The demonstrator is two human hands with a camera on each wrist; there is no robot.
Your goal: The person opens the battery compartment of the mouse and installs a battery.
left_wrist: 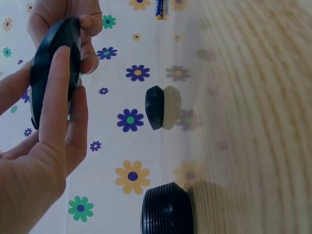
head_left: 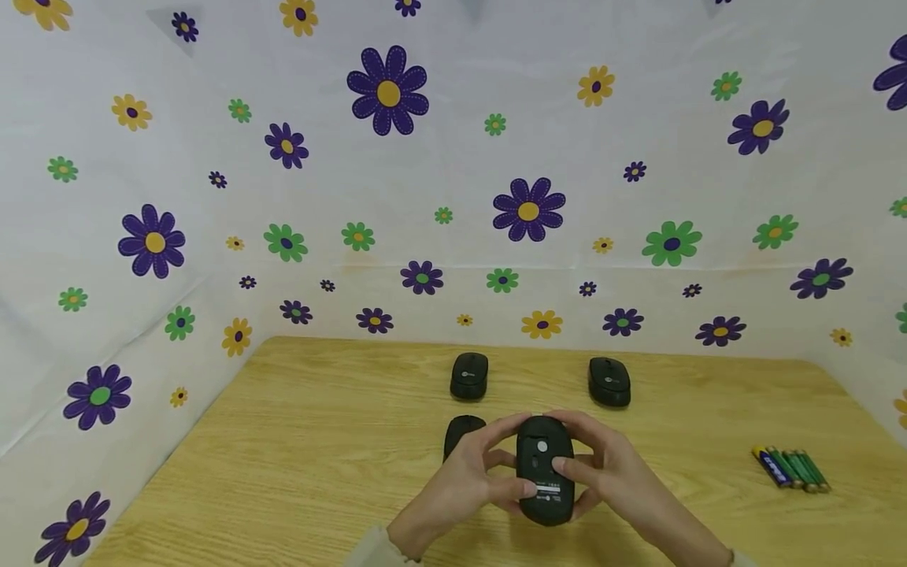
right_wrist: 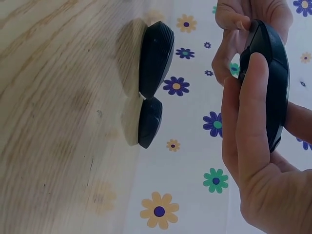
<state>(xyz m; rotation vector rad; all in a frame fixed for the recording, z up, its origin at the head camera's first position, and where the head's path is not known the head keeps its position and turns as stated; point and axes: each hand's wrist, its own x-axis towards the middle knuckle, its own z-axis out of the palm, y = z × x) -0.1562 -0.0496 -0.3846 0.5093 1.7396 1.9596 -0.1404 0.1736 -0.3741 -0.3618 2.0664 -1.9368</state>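
Observation:
A black computer mouse (head_left: pixel 544 508) is held up over the table with its underside facing the head camera; a white label strip and a round white spot show on it. My left hand (head_left: pixel 471 476) grips its left side, thumb on the underside near the label. From the other side my right hand (head_left: pixel 615 470) grips it too, its thumb pressed on the underside. In both wrist views, fingers of each hand lie along the mouse's curved top. Behind the left hand, a second black mouse (head_left: pixel 462 430) on the table is partly hidden.
Two more black mice, one at back left (head_left: pixel 470 376) and one at back right (head_left: pixel 609 383), sit on the wooden table (head_left: pixel 319 441). Several green batteries and a blue battery (head_left: pixel 772 467) lie side by side at the right. A flower-patterned cloth (head_left: pixel 439 173) rises behind the table.

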